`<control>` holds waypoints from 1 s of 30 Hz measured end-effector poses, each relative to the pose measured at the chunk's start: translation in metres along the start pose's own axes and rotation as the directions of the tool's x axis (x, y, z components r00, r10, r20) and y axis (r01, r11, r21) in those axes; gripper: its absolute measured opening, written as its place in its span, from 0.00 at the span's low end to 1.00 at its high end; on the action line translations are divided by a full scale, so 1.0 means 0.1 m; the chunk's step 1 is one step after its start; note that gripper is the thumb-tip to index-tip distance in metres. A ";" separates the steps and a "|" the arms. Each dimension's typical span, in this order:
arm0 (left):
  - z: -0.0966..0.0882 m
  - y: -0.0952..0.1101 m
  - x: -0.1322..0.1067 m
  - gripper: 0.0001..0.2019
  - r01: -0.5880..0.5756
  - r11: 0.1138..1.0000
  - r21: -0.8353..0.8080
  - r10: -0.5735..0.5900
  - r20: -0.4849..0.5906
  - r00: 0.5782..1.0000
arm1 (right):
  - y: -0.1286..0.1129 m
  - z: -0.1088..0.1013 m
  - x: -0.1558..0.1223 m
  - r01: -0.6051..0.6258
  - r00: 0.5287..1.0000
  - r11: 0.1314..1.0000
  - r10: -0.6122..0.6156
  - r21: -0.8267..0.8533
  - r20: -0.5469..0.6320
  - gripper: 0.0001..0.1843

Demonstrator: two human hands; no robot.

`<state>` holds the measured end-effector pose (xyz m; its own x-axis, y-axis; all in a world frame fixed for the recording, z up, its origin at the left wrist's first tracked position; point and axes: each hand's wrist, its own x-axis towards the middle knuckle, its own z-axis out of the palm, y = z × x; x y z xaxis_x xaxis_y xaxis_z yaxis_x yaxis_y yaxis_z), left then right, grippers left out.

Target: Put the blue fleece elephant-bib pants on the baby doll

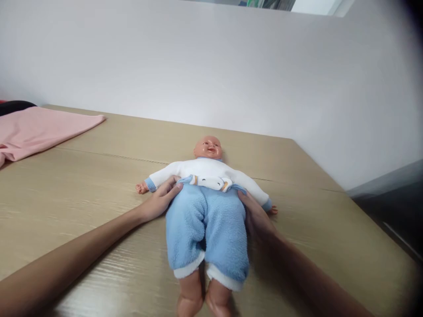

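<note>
A baby doll [207,148] lies on its back on the wooden table [99,176], head away from me. It wears a white fleece top [205,169] and light blue fleece trousers [206,229] with white cuffs. My left hand [161,199] grips the left side of the trousers' waistband, fingers curled on the fabric. On the other side, my right hand [256,215] holds the waistband at the doll's hip, fingers closed on the cloth. The doll's bare legs [201,297] point toward me.
A pink cloth [39,130] lies on the table at the far left, with a dark object [15,106] behind it. A white wall [211,66] rises right behind the table. The table's right edge [380,229] drops off to a dark floor.
</note>
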<state>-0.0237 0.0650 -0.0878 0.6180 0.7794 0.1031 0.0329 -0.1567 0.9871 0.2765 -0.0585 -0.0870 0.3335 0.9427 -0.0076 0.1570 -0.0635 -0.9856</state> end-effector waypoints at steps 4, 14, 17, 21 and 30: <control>0.07 0.02 0.11 0.23 0.120 0.927 -0.355 -0.112 0.043 0.993 | -0.11 0.01 0.04 -0.069 0.998 0.995 0.069 0.072 0.001 0.43; -0.13 0.16 0.25 0.22 0.038 0.974 -0.223 -0.034 0.022 0.999 | -0.28 -0.08 0.00 0.267 0.962 0.947 -0.274 -0.181 -0.013 0.19; -0.10 0.32 0.33 0.22 -0.039 0.990 -0.135 0.045 0.039 0.998 | -0.52 -0.04 0.04 0.348 0.936 0.891 -0.350 -0.292 0.048 0.19; -0.04 0.48 0.49 0.26 -0.041 0.988 -0.148 0.065 0.156 0.986 | -0.74 0.14 0.26 0.355 0.924 0.916 -0.314 -0.187 0.217 0.17; -0.14 0.24 0.26 0.24 -0.004 0.912 0.411 -0.023 0.061 0.998 | -0.25 0.02 0.19 0.169 0.985 0.941 -0.175 -0.294 0.006 0.27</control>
<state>-0.0177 0.0900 -0.0602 0.6639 0.7443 0.0727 0.3499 -0.3951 0.8494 0.2768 -0.0380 -0.0631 0.2956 0.9411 0.1640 0.4775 0.0032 -0.8786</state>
